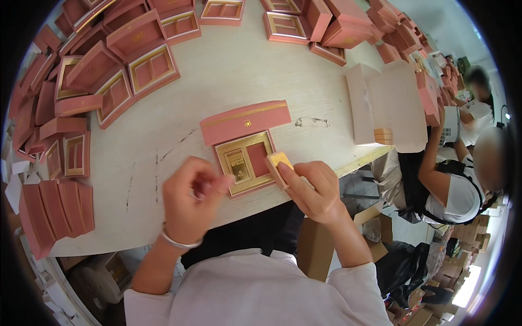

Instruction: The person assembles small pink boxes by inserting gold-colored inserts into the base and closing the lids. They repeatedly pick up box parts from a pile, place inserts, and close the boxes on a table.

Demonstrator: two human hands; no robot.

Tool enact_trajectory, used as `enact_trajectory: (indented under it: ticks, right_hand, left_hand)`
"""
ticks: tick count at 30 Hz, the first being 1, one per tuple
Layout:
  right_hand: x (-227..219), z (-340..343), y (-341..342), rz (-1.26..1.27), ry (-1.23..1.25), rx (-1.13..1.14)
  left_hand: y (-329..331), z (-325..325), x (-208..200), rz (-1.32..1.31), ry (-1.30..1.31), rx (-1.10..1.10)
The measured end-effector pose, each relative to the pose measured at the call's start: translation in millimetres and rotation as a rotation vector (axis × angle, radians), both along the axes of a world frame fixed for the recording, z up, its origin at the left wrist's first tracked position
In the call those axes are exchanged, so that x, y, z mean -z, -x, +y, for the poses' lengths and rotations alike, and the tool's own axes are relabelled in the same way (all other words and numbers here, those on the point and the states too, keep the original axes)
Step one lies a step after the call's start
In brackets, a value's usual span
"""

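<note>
A pink gift box (246, 124) stands with its lid raised on the table in front of me. Its gold-rimmed tray has two compartments. In the left one lies a shiny gold bar-shaped piece (237, 166); the right compartment (259, 158) shows only pink lining. My right hand (314, 190) grips a small peach box with a gold top (279, 169) between thumb and fingers, at the tray's right edge. Beside the tray's lower left, my left hand (193, 198) hovers with loosely curled fingers and the thumb apart, nothing visible in it.
Many open pink boxes (154, 69) crowd the left and far side. Closed pink boxes (57, 209) stand in a row at the near left. On the right, an open pale carton (394, 106) holds small peach boxes (383, 136). Other people (454, 190) sit beyond it.
</note>
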State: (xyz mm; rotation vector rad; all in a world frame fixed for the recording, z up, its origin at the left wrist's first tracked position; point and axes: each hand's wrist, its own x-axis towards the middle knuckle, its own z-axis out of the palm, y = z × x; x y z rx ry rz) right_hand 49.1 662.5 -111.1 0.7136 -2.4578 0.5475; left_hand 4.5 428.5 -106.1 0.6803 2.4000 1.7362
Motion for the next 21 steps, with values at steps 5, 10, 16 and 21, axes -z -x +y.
enact_trajectory:
  ticks: [5,10,16,21]
  right_hand:
    - [8,-7,15,0.034,-0.175,-0.105]
    - [-2,-11,25,-0.169,-0.107,-0.154]
    - [-11,-21,32,-0.247,-0.068,-0.135]
    - [-10,-17,36,-0.273,-0.034,-0.167]
  left_hand:
    - [22,-15,2,-0.343,-0.186,-0.222]
    - [41,5,-2,-0.426,-0.117,0.023]
    - [61,8,8,-0.532,0.019,0.179]
    - [53,7,20,-0.427,-0.12,0.158]
